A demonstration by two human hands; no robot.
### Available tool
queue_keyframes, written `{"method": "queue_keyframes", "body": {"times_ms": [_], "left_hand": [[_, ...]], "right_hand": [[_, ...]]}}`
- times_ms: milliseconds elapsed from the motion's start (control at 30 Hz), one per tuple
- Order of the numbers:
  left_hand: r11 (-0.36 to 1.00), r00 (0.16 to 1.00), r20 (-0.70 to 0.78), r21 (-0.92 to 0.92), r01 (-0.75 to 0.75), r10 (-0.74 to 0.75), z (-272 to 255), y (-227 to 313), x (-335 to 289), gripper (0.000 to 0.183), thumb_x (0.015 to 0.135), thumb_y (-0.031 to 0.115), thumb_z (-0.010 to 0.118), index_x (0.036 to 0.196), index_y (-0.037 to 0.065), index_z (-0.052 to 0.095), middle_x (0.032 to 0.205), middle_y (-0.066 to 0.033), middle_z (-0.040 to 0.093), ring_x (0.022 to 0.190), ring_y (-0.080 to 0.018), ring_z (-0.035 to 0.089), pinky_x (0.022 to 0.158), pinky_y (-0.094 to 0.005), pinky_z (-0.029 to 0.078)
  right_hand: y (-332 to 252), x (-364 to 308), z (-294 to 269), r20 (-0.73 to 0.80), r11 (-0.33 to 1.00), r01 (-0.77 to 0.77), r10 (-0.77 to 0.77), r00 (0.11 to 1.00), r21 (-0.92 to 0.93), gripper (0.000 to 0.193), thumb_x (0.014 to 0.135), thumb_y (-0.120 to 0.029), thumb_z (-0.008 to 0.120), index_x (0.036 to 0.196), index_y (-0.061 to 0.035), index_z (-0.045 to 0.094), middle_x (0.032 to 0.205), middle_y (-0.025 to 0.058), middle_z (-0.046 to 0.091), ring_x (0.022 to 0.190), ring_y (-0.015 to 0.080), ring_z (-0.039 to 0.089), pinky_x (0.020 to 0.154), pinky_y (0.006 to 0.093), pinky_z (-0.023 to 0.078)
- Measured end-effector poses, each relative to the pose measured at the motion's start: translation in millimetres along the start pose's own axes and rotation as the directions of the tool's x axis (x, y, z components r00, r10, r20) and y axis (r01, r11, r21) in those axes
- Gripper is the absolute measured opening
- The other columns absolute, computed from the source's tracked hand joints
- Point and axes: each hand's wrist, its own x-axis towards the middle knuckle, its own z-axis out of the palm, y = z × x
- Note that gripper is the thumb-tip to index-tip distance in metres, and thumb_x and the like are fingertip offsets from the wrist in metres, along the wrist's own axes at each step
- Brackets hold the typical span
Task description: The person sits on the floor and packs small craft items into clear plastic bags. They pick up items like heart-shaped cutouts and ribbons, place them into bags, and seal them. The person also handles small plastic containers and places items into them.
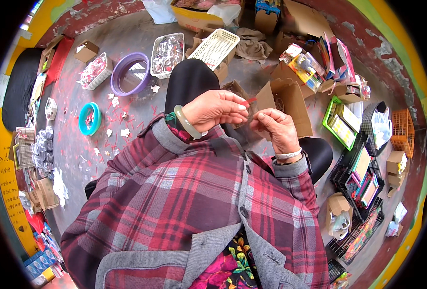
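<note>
My left hand [213, 111] is closed in a pinch, with a small red strip [250, 100] sticking out from its fingertips. Just to the right, my right hand [277, 130] pinches thumb against fingers, and what it holds, if anything, is too small to make out. The two hands are close together but apart, above my lap. Beyond them stands an open cardboard box [298, 110], its near flap beside my right hand. Something round and dark shows inside it, partly hidden.
Ahead on the floor are a white basket [215, 48], a basket of small wrapped items [168, 55], a purple basin [130, 73] and a teal basin [89, 118]. Red scraps litter the floor at left. Right of me stand a green tray [341, 123] and black crates [357, 176].
</note>
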Motion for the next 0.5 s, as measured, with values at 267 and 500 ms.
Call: {"method": "queue_keyframes", "body": {"times_ms": [267, 500], "left_hand": [[0.998, 0.999, 0.000, 0.036, -0.050, 0.050, -0.8, -8.7, 2.9, 0.015, 0.086, 0.006, 0.055, 0.094, -0.006, 0.057, 0.093, -0.0136, 0.063, 0.087, -0.0188, 0.063, 0.077, -0.0248, 0.053], [0.999, 0.998, -0.037, 0.034, -0.043, 0.044, 2.2, -10.5, 2.8, 0.012, 0.084, 0.003, 0.057, 0.091, -0.007, 0.057, 0.091, -0.0144, 0.063, 0.084, -0.0195, 0.063, 0.075, -0.0233, 0.053]], "right_hand": [[-3.7, -2.5, 1.7, 0.039, 1.000, 0.005, -0.004, 0.999, -0.024, 0.016, 0.088, -0.012, 0.054, 0.088, 0.0015, 0.062, 0.078, 0.0078, 0.064, 0.071, 0.0110, 0.059, 0.067, 0.0220, 0.046], [2.1, -2.3, 0.5, 0.053, 0.997, 0.075, -0.074, 0.996, -0.020, 0.016, 0.088, -0.012, 0.054, 0.087, 0.0013, 0.061, 0.077, 0.0057, 0.063, 0.070, 0.0098, 0.057, 0.068, 0.0215, 0.045]]}}
